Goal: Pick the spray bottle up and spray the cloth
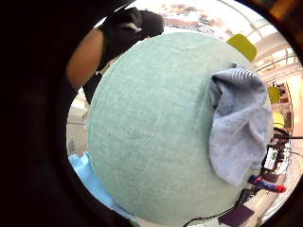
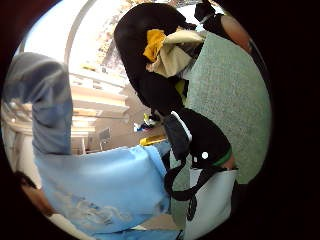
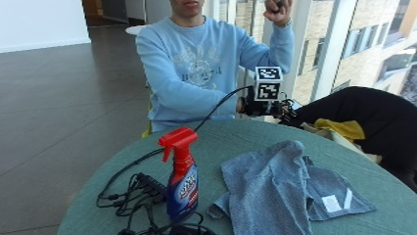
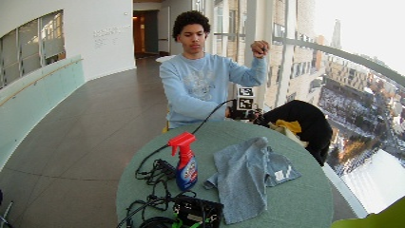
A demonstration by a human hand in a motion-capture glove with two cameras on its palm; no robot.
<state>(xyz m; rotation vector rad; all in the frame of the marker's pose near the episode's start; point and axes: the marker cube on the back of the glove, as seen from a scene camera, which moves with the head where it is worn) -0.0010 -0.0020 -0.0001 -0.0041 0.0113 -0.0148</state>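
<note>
Outside view: gloved right hand [image 3: 264, 106] hovers beyond spray bottle [image 3: 182, 177] and cloth [image 3: 280, 191].

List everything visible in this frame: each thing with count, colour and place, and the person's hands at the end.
spray bottle: one, blue with a red trigger head, upright on the table beside the cloth.
cloth: one, grey-blue, crumpled and spread on the table.
table: one, round, green covering.
cables: a black tangle, on the table beside the bottle.
black garment: one, draped beside the table, with yellow and beige fabric in it.
gloved right hand: black, above the table's far edge, holding nothing.
bare hand: raised, curled.
</note>
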